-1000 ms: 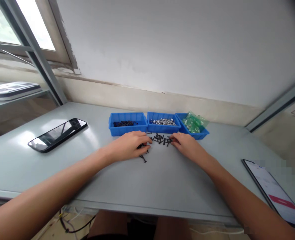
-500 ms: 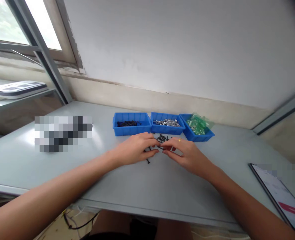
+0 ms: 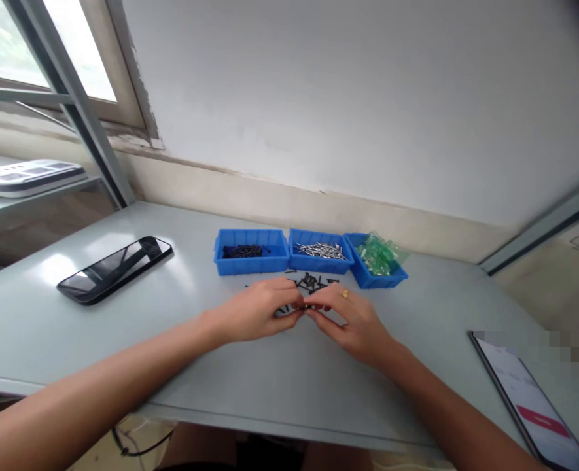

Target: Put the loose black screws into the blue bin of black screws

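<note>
My left hand [image 3: 262, 309] and my right hand [image 3: 352, 320] meet fingertip to fingertip over the table, thumbs and fingers pinched. Between them shows a small dark bit of a black screw [image 3: 307, 307], mostly covered by the fingers. More black screws [image 3: 310, 281] lie loose in a small heap just beyond the hands, with a few partly under my left hand. A gold ring sits on a finger of my right hand.
Behind the heap stand three blue bins: one with black screws [image 3: 244, 251], one with silver screws [image 3: 321, 250], one with green plastic bags [image 3: 378, 255]. A black glossy device [image 3: 117, 268] lies left, a tablet-like screen [image 3: 529, 399] right. A grey wall closes the back.
My fingertips have drawn closer together and now touch. The whole view has shifted slightly, so the bins appear a little lower and further left.
</note>
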A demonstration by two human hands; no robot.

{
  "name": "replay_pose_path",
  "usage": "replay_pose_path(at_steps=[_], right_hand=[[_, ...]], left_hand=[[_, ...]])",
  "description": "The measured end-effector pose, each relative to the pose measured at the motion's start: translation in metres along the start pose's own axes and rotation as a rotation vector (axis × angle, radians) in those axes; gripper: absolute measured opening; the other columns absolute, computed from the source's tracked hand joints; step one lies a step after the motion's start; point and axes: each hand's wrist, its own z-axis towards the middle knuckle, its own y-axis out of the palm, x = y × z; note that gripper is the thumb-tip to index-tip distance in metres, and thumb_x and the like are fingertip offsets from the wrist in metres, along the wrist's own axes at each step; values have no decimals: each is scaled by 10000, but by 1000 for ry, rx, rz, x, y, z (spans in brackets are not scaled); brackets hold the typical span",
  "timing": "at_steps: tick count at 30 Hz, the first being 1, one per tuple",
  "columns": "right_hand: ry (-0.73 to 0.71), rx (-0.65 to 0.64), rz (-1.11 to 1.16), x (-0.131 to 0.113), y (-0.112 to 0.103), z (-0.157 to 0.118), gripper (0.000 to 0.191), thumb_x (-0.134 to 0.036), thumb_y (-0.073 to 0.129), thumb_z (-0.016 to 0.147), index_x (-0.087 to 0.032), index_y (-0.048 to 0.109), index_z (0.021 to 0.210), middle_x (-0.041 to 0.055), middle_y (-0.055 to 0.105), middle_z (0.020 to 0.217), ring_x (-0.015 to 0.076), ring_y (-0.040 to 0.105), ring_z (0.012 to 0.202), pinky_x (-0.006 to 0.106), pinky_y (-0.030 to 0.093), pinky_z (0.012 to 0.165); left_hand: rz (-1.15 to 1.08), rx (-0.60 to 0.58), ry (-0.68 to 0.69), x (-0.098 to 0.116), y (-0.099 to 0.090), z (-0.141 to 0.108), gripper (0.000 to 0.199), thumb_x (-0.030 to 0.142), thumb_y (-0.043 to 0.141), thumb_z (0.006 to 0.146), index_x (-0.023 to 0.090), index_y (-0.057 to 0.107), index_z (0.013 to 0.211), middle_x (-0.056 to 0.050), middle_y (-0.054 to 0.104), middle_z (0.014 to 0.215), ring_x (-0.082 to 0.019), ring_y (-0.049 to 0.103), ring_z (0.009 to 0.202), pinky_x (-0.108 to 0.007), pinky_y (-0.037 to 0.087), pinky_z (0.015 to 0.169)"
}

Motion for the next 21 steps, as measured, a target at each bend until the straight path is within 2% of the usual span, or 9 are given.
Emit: replay_pose_path(at_steps=[11, 21], right_hand=[[-21, -110, -67, 4, 2, 5, 145, -206, 458, 904, -178, 591, 957, 54, 642, 837, 173, 576, 793, 312, 493, 738], [31, -183, -66, 7, 2, 6, 137, -191, 451, 895, -189, 584, 926, 49, 635, 815, 183, 580, 792, 318, 492, 716]], left_hand=[[29, -25, -55, -8, -3, -1, 106, 199, 480, 872, 167, 579, 852, -27, 579, 788, -148, 548, 755, -244, 422, 669], [57, -18, -9, -12, -10, -3, 149, 231, 451, 903, 161, 580, 879, -31, 584, 794, -151, 545, 756, -272, 432, 683]])
